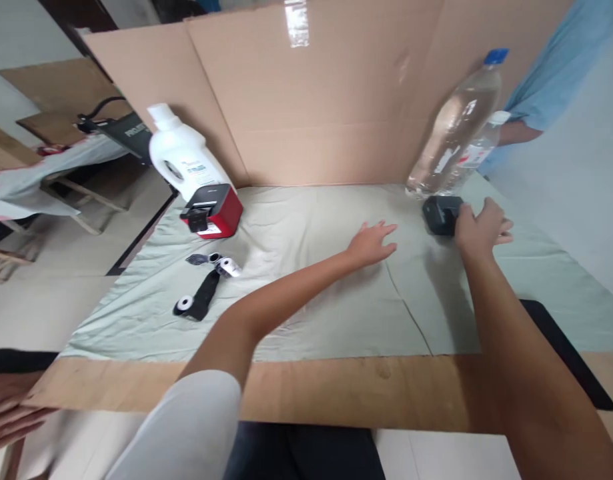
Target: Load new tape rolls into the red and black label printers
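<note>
My left hand (372, 245) is over the middle of the pale green cloth (311, 220), fingers spread and holding nothing. On the right, my right hand (481, 227) is at the right side of a small black device (440, 215) below the clear bottles; its thumb side meets the device's edge and the other fingers are apart. Whether it grips the device is hard to tell. A red and black box-shaped device (216, 212) sits at the left. In front of it lie white paper rolls (229, 267) and a black item with a roll (199, 300).
A white jug (186, 157) stands behind the red device. Cardboard (336, 93) closes off the back. A large clear bottle (459, 120) and a smaller one (479, 153) stand back right, near another person's arm (520, 132). A black flat object (566, 350) lies front right. Another person's hand (11, 407) touches the left corner.
</note>
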The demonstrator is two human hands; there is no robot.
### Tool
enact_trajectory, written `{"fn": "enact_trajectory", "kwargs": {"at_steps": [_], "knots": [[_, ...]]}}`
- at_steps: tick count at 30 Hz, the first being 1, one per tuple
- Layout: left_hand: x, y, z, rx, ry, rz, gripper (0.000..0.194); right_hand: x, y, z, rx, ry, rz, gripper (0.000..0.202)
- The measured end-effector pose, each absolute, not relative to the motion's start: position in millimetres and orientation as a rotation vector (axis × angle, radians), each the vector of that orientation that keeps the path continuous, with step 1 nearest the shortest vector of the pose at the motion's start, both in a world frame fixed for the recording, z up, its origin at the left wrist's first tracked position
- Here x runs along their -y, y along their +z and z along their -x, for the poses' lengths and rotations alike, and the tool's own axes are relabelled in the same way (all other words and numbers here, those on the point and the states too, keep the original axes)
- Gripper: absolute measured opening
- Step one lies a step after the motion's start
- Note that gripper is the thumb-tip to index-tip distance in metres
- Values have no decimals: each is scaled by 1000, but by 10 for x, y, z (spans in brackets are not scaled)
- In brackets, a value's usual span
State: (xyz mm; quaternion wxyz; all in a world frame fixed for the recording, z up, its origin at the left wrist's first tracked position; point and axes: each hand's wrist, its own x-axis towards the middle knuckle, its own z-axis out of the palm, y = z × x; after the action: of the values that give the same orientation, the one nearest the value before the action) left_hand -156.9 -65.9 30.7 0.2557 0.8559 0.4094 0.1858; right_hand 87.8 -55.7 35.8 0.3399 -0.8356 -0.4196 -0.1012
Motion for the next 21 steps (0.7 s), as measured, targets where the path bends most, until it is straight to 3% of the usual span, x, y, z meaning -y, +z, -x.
{"fn": "enact_trajectory", "kwargs": {"at_steps": [6,10,12,15,21], "knots": [[700,876,4028,-1668,1109,-2028,43,508,449,1112,1426,187,1774,46],[569,1084,5195,-2243,1440,-1278,45,291,398,2652,1694,722,1385,54],[518,1068,5477,-2323,1460,-1073,44,224,401,3333,1773,972,1294,66],[478,930,5652,-2263,1421,-976,26,181,397,4094,1822,1197,1310,76],[519,774,5713,-2183,1397,-984,24,193,287,4535,1819,1144,1432,97]]}}
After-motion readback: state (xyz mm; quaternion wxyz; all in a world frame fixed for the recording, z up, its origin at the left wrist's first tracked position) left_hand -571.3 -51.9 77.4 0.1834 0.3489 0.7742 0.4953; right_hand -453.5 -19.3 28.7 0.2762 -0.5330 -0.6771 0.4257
